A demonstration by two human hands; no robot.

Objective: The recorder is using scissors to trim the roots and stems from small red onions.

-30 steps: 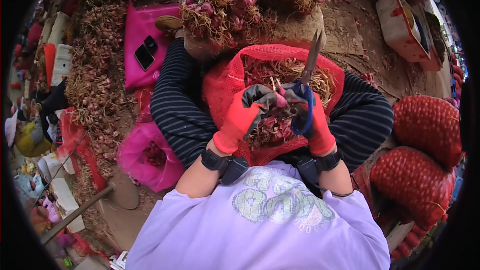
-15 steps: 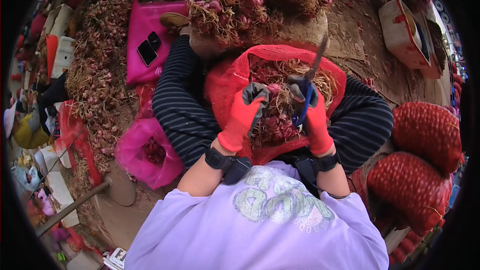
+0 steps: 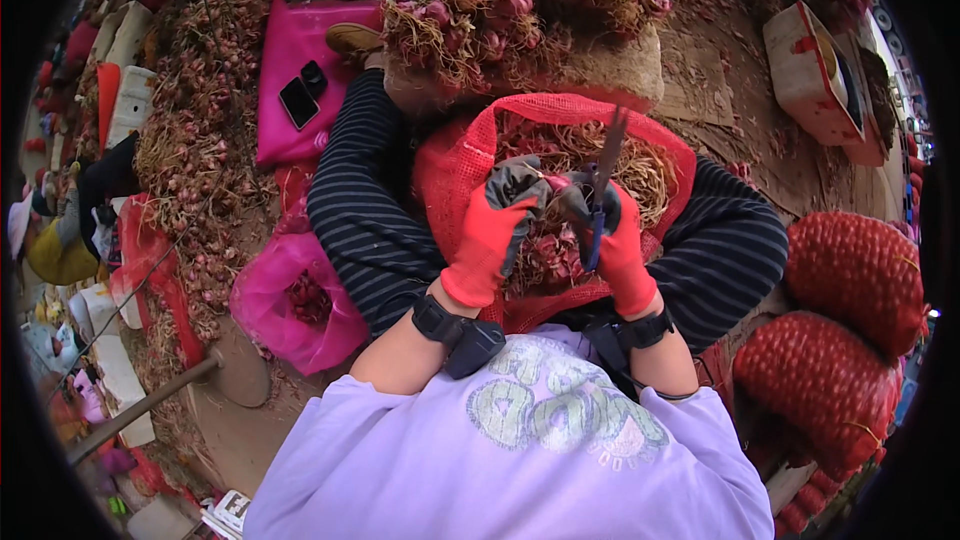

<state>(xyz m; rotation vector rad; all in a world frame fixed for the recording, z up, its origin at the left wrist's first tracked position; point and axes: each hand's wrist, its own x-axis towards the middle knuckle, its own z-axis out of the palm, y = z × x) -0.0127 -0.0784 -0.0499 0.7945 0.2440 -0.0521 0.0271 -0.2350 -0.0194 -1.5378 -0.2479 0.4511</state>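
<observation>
My left hand (image 3: 496, 228), in a red glove with dark grey fingers, is closed over a red mesh sack (image 3: 482, 145) between my legs. A pinkish shallot (image 3: 556, 181) shows at its fingertips, mostly hidden. Close beside it, my right hand (image 3: 618, 245), gloved the same way, is wrapped round blue-handled scissors (image 3: 611, 145). Their long dark blades point up and away from me, near the shallot. Inside the sack lie loose shallots (image 3: 548, 252) and dry stalks (image 3: 645, 180).
Bunched shallots (image 3: 510, 10) are heaped on a block in front of me. More shallots (image 3: 195, 130) cover the ground at left, beside a pink sheet (image 3: 285, 140) with a phone (image 3: 298, 103). Near my left knee sits a pink bag (image 3: 265, 290). Full red sacks (image 3: 820, 385) stand at right.
My right hand and the scissors have moved left, closer to my left hand. The blades have swung more upright. My left hand has shifted slightly right.
</observation>
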